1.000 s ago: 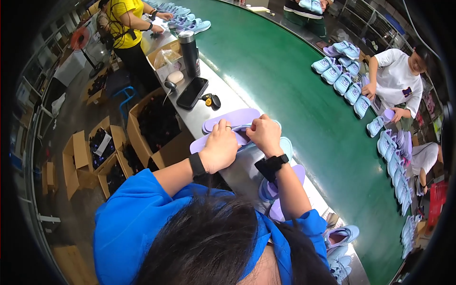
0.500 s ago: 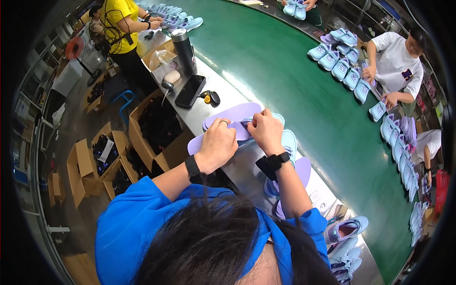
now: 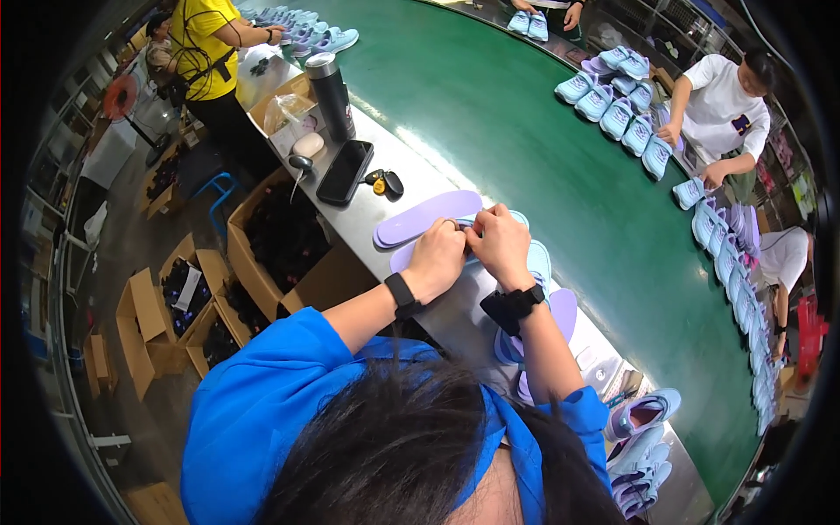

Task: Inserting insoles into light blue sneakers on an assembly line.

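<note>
Both my hands are together over a light-blue shoe (image 3: 521,219) at the metal ledge. The fingers of my left hand (image 3: 437,262) are closed on a lavender insole (image 3: 402,257), whose end sticks out beside the hand. At the shoe's opening, my right hand (image 3: 502,248) grips the upper with bent fingers. My hands hide how far the insole reaches into the shoe. Beyond my left hand lie stacked lavender insoles (image 3: 427,217). A second light-blue shoe (image 3: 539,264) sits right of my right wrist, close to another lavender insole (image 3: 563,313).
A phone (image 3: 345,173), keys (image 3: 385,183) and a dark tumbler (image 3: 329,96) stand along the ledge. The green work surface (image 3: 490,114) stretches beyond. More shoes (image 3: 643,455) sit at lower right. Open cardboard boxes (image 3: 262,236) are on the floor at left. Co-workers handle shoes across the surface.
My left hand has moved right with the insole, up against my right hand at the shoe. Less of the insole shows. The stacked insoles beyond are more exposed.
</note>
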{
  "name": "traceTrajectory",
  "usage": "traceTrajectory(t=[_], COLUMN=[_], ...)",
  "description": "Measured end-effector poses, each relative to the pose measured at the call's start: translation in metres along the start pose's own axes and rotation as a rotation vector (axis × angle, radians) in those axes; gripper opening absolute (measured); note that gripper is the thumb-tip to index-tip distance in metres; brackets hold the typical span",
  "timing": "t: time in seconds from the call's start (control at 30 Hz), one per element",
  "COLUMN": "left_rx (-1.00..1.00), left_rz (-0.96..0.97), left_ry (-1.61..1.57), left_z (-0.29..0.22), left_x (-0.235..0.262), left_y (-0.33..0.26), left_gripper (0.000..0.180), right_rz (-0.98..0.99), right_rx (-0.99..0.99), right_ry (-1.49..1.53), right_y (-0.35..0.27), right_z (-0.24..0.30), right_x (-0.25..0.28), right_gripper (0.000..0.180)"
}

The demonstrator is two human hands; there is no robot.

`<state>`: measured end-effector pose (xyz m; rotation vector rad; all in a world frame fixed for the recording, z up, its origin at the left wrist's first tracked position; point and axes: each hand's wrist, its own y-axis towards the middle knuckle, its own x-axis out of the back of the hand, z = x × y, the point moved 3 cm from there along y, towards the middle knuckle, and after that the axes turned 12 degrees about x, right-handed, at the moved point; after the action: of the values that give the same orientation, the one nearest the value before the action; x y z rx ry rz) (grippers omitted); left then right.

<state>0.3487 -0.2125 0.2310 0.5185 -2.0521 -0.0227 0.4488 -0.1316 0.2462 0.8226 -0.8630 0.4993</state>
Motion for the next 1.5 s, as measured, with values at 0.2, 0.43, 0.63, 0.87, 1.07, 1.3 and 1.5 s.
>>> traceTrajectory(t=[0.2,0.43,0.63,0.87,1.07,1.3,1.5], left_rx=[-0.048,-0.037,-0.106,-0.073,-0.044,0.011,0.027], left_rz=[0.101,0.199,0.134,0.198,0.182,0.188,0.187], left_ry=[0.115,-0.065,0.002,0.133,0.138,-0.022,0.055], left_z=[-0.001,0.012,0.012,0.01,0.016,0.028,0.023], left_x=[0.046,0.029,0.015,0.032,0.024,0.023,0.023], left_y=[-0.018,-0.008,0.009,0.002,0.004,0.006,0.005], left_gripper=[0.031,0.017,0.012,0.011,0.01,0.014,0.015], right_rz=[0.027,-0.035,-0.111,-0.15,-0.222,-0.225,-0.048], right_rx=[-0.029,0.04,0.084,-0.046,-0.146,-0.138,-0.017], right_ry=[0.046,-0.006,0.017,0.157,0.338,0.408,0.237], right_y=[-0.003,-0.009,-0.01,-0.01,-0.012,-0.014,-0.015], right_z=[0.01,0.031,0.032,0.032,0.016,0.015,0.029], right_x=[0.006,0.004,0.003,0.0,-0.005,-0.004,0.003], right_gripper=[0.013,0.008,0.01,0.008,0.009,0.01,0.011])
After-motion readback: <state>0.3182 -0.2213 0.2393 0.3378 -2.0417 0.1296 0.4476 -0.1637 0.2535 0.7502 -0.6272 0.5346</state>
